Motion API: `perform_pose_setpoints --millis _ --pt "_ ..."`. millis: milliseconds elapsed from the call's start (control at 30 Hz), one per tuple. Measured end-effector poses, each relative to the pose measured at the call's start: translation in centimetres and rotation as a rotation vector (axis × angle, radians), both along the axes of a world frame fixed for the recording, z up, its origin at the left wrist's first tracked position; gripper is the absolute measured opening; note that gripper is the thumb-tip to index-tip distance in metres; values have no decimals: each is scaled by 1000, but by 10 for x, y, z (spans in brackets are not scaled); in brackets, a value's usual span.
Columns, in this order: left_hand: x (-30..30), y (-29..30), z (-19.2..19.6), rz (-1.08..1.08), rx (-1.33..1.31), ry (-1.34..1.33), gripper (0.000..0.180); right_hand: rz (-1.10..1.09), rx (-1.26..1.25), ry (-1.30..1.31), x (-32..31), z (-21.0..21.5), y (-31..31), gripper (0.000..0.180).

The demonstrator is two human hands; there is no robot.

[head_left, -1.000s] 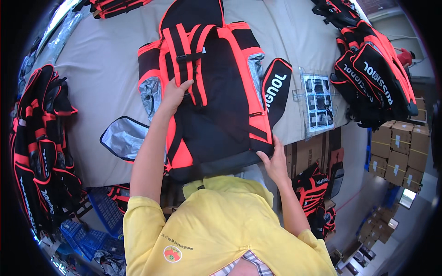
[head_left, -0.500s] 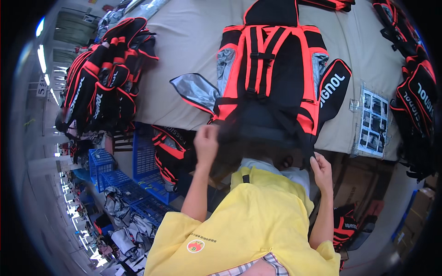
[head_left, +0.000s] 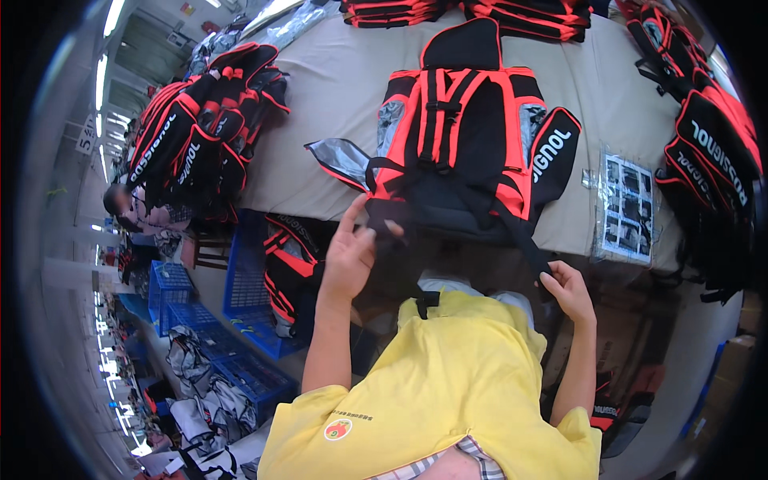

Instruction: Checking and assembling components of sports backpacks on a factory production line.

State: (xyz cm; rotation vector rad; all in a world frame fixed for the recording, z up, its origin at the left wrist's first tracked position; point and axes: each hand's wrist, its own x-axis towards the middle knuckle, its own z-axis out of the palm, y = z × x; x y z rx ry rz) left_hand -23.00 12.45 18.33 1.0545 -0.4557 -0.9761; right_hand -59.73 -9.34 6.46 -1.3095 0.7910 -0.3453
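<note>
A black backpack with orange-red trim [head_left: 474, 120] lies on the cloth-covered table [head_left: 300, 104], its straps facing up and its lower end toward me. At its lower left corner is my left hand [head_left: 350, 258], index finger stretched up and the other fingers bent around a dark, blurred strap. My right hand [head_left: 570, 290] pinches a black webbing strap [head_left: 528, 246] that runs tautly from the lower right corner. Silver-lined flap [head_left: 342, 162] and black side pocket [head_left: 558, 148] spread out at either side. A black buckle [head_left: 429, 299] hangs against my yellow shirt.
Similar bags are heaped at the left [head_left: 196, 132] and the right [head_left: 708, 160]. Flat stacked pieces [head_left: 528, 18] lie at the far edge. A photo sheet [head_left: 628, 208] is fixed to the table's right. Blue crates [head_left: 212, 340] stand below left; a person [head_left: 152, 210] is farther off.
The view has shifted, showing more of the table's far side. My left hand has raised its index finger at the bag's corner; my right hand still grips its strap, now drawn taut.
</note>
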Motion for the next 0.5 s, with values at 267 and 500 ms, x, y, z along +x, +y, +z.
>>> perform_pose_setpoints --millis 267,500 --pt "42 -35 22 149 -40 -178 55 -170 416 -790 -7 22 -2 91" --pt "65 -62 27 439 264 -728 16 -192 227 -818 -16 32 15 96"
